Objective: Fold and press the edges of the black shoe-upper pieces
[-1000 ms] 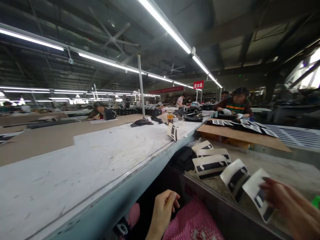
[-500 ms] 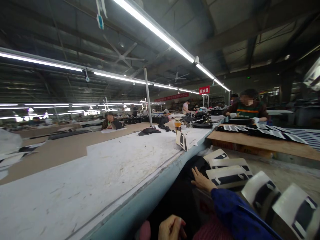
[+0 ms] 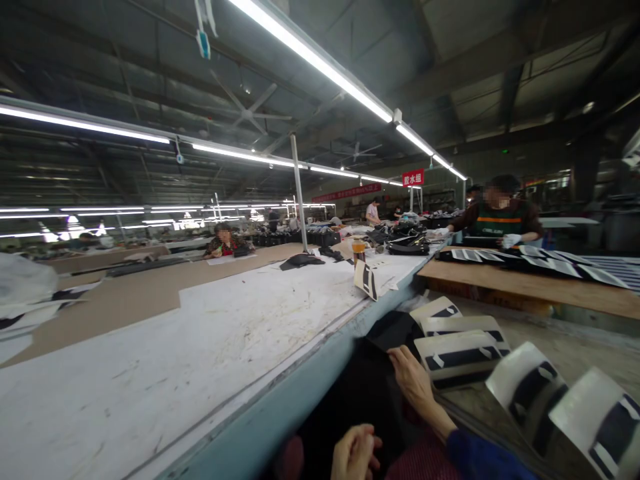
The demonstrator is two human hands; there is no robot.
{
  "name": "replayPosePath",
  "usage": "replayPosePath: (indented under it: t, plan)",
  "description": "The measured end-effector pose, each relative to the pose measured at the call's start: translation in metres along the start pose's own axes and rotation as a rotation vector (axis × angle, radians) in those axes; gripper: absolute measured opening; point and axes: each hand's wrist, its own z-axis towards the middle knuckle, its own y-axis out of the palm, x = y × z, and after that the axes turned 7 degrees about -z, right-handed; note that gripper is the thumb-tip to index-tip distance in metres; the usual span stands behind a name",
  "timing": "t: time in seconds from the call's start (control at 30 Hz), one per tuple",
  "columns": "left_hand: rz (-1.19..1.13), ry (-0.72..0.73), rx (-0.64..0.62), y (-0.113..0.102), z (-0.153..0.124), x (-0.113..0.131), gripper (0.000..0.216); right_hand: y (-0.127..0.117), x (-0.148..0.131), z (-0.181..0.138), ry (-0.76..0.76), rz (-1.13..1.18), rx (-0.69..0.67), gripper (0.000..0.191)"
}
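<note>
My right hand (image 3: 414,381), in a blue sleeve, reaches forward into the gap between the two tables. Its fingers close on the edge of a black fabric piece (image 3: 395,328). Just right of that hand lie white pieces with black stripes (image 3: 460,353) in an overlapping row, and two more curled ones (image 3: 525,387) sit nearer to me. My left hand (image 3: 354,453) rests low over my lap with its fingers curled in. Nothing shows in it.
A long white-covered table (image 3: 200,347) with a grey-blue edge runs along my left. A cardboard board (image 3: 525,285) at the right carries more striped pieces. A co-worker in a green vest (image 3: 500,219) works behind it. A bottle (image 3: 358,248) and a post (image 3: 299,193) stand farther along.
My right hand left the near striped piece, reached left and forward, and now grips the black fabric. The view tilted up and turned slightly. My left hand sank toward the frame's bottom.
</note>
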Motion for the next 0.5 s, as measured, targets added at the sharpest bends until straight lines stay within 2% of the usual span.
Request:
replayPosePath:
  t: [0.1,0.17,0.33,0.43,0.5]
  plan:
    - [-0.133,-0.097,0.062,0.001,0.01,-0.005,0.135,-0.028,-0.017,-0.036,0.145,0.289,0.062,0.038]
    - [-0.231,-0.162,0.067,0.003,0.015,-0.001,0.143,-0.052,-0.026,-0.063,0.232,0.47,0.057,0.049]
    - [-0.396,-0.148,-0.037,0.018,0.009,0.032,0.121,-0.106,-0.034,-0.113,0.365,0.747,0.049,0.059]
    - [-0.412,-0.141,-0.156,0.037,-0.009,0.05,0.111,-0.121,-0.037,-0.13,0.427,0.774,0.075,0.054]
    - [-0.479,-0.181,-0.199,0.051,-0.021,0.055,0.119,-0.125,-0.043,-0.141,0.438,0.783,0.061,0.051]
